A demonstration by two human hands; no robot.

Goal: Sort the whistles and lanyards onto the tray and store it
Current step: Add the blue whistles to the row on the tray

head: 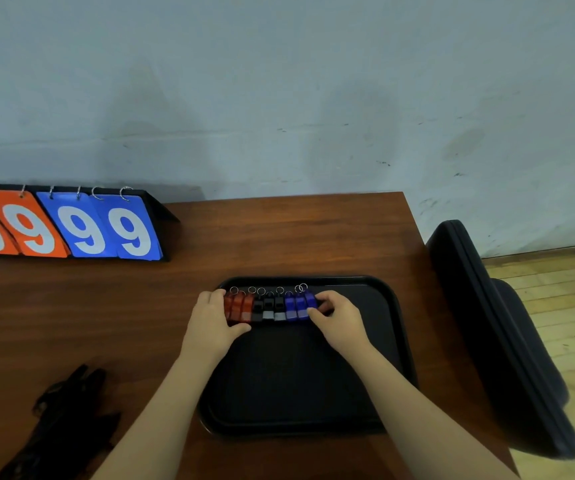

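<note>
step in hand: sorting; the whistle row is being squared up on the tray, judged from both hands bracketing its ends.
tray [296,382]: black, flat on the wooden table [279,237], near the right edge; its near part bare.
whistles: one row across the far part of the tray, side by side and touching; red whistles [239,306] at the left, black whistles [268,306] in the middle, blue whistles [298,304] at the right; key rings [261,291] point away from the person.
left hand [215,320]: fingers curled round the outer red whistles, thumb along the near side of the row.
right hand [336,317]: thumb and curled fingers pinch the outer blue whistles at the row's end.
lanyards [67,414]: a dark bundle on the table, left of the tray and well apart from it; not yet sorted. the count cannot be told.
progress: whistles appear grouped by colour; lanyards and storage remain.
next move calls for: letting go of the row without scattering it, then reaching left for the bundle and laying it on the bare near part of the tray.
risk: loose whistles may slide once the tray is lifted.
surroundings: flip scoreboard [71,225] showing nines at the far left; black chair [487,323] to the right of the table.
</note>
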